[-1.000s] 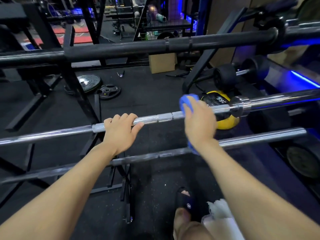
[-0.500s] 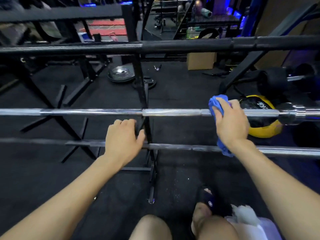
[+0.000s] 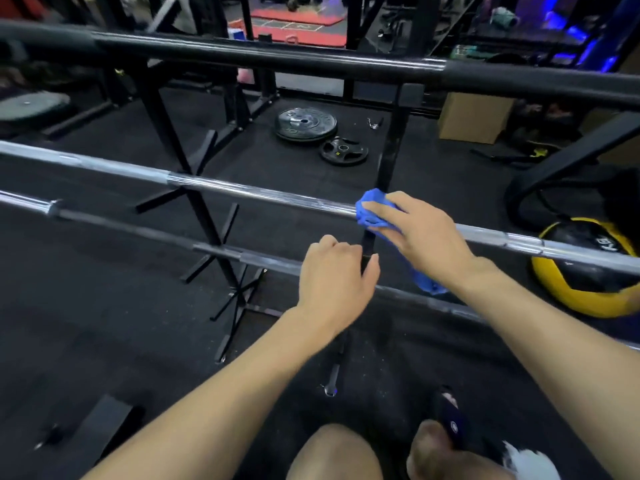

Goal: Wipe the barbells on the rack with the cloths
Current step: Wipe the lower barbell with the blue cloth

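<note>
Three barbells lie across the black rack: a black one (image 3: 311, 65) on top, a chrome one (image 3: 242, 192) in the middle and a duller one (image 3: 156, 233) lowest. My right hand (image 3: 422, 233) grips a blue cloth (image 3: 369, 211) wrapped over the chrome barbell, and the cloth's tail hangs below my wrist. My left hand (image 3: 332, 275) curls over the lowest barbell beside the rack's upright post (image 3: 391, 150).
Two weight plates (image 3: 304, 124) (image 3: 343, 152) lie on the black floor beyond the rack, near a cardboard box (image 3: 474, 116). A yellow and black ball (image 3: 585, 275) sits at right. My knee, a slippered foot (image 3: 450, 424) and a white cloth (image 3: 530, 462) are below.
My left hand left the chrome barbell and dropped to the lowest one. My right hand slid the blue cloth leftward along the chrome bar, and my view turned left.
</note>
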